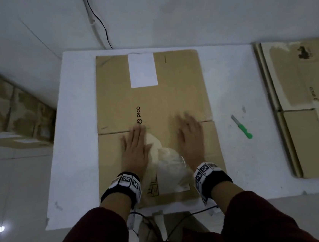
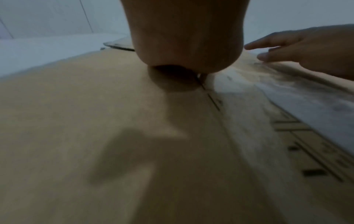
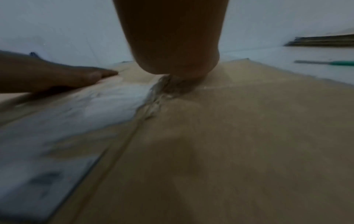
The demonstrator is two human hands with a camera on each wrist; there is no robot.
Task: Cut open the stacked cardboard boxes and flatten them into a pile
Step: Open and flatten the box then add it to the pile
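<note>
- A white table (image 1: 230, 85) is being used as the work surface, set against a pale tiled floor with a black cable (image 1: 102, 26) trailing off behind it.
- A flattened box (image 1: 171, 91) is being pressed down in the middle of the table by both palms; the left hand (image 1: 135, 149) and right hand (image 1: 191, 137) are both being kept flat with fingers stretched out, nothing gripped in either.
- A green-handled knife (image 1: 241, 127) is being left just right of the box, between it and the pile of flattened boxes (image 1: 300, 108) at the table's right end.
- More uncut boxes (image 1: 9, 116) are being kept stacked on the left, so plenty is probably left to do.
- Risk-wise: the knife could get knocked off when the box is being slid over to the pile, since it's lying right in the path.
- The crumpled tape and torn label (image 1: 169, 159) between the hands could keep the cardboard springing back up at the fold.
- Readable writing: "PICO" (image 1: 138, 111) with a round logo is printed on the box; the white label (image 1: 142, 70) further back is looking blank.
</note>
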